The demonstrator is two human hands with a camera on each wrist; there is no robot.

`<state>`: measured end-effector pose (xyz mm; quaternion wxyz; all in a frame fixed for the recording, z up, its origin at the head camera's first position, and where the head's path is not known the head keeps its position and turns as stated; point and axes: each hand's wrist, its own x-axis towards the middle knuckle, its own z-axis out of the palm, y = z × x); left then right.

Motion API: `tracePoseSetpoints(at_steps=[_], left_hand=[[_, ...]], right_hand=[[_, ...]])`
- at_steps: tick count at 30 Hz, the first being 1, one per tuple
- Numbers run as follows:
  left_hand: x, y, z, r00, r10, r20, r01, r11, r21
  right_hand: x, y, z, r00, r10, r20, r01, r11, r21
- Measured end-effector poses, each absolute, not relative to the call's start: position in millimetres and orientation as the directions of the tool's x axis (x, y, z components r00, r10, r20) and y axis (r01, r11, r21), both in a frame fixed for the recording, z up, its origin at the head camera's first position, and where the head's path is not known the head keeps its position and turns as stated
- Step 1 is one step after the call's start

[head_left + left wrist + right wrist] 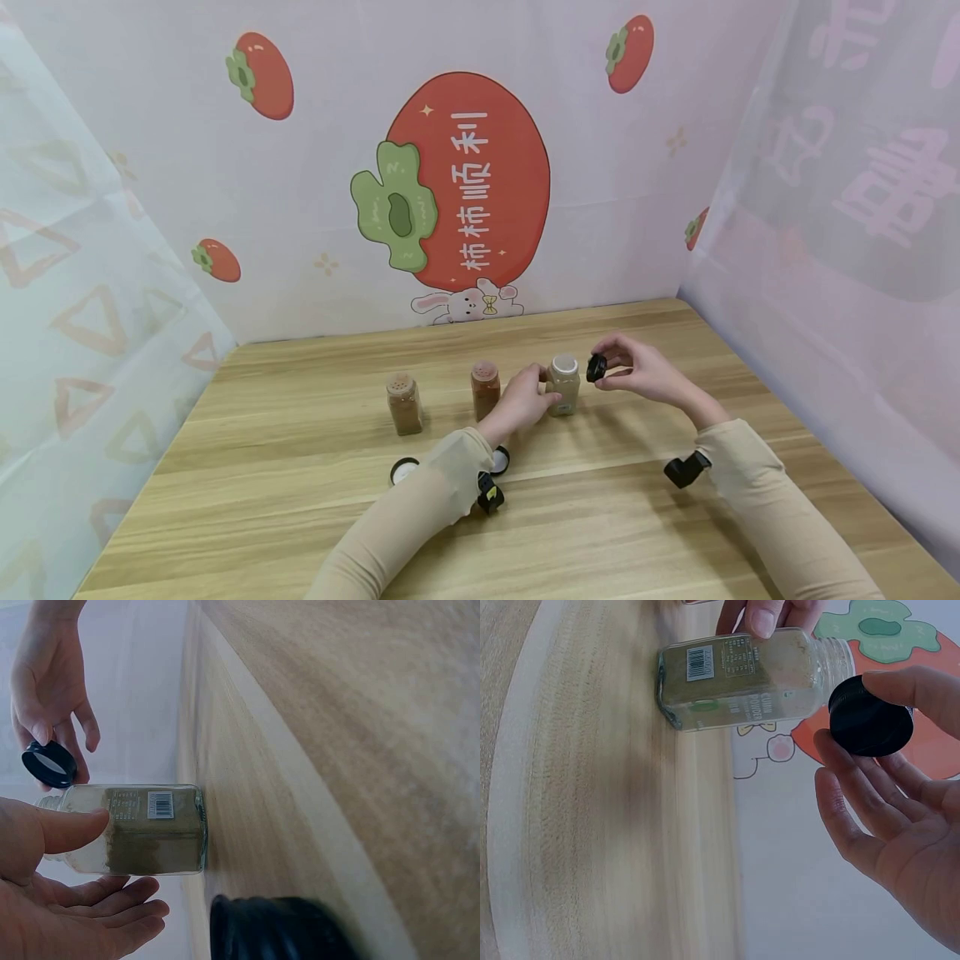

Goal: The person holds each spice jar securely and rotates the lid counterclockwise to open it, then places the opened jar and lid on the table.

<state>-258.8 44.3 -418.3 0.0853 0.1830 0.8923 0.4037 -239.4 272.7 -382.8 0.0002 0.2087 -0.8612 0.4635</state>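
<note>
A square glass spice jar (565,392) of greenish-brown powder stands upright on the table, its threaded neck (835,664) uncovered. My left hand (525,400) grips it from the left, the thumb across the label side in the left wrist view and the fingers behind. Just right of the neck, my right hand (637,369) pinches a round black lid (870,716) between thumb and fingers. The lid is tilted on its side and apart from the jar, its pale lining (51,761) showing in the left wrist view.
Left of the left hand stand a jar of reddish powder (485,387) and a jar of brown powder (405,407), both with perforated tops. Two black-rimmed lids lie nearer, one (405,471) beside the left sleeve, the other (501,460) partly hidden by it. Printed cloth walls surround the wooden table (600,533).
</note>
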Motion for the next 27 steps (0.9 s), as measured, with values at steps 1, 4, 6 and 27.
tracePoseSetpoints(at_steps=[1,4,6,27], left_hand=[[-259,44,-418,-0.919,0.395,-0.005,0.257,0.608,0.751],[-258,45,-418,-0.920,0.392,-0.005,0.256,0.610,0.750],[-258,45,-418,-0.921,0.391,-0.004,0.255,0.609,0.751],[-260,46,-421,-0.922,0.387,0.004,0.260,0.612,0.747]], right_hand=[[-239,273,-383,-0.913,-0.360,0.193,-0.359,0.482,-0.799],[-239,273,-384,-0.909,-0.366,0.199,-0.366,0.471,-0.803],[-239,274,-385,-0.906,-0.374,0.199,-0.370,0.468,-0.803],[-240,276,-394,-0.879,-0.452,0.153,-0.374,0.455,-0.808]])
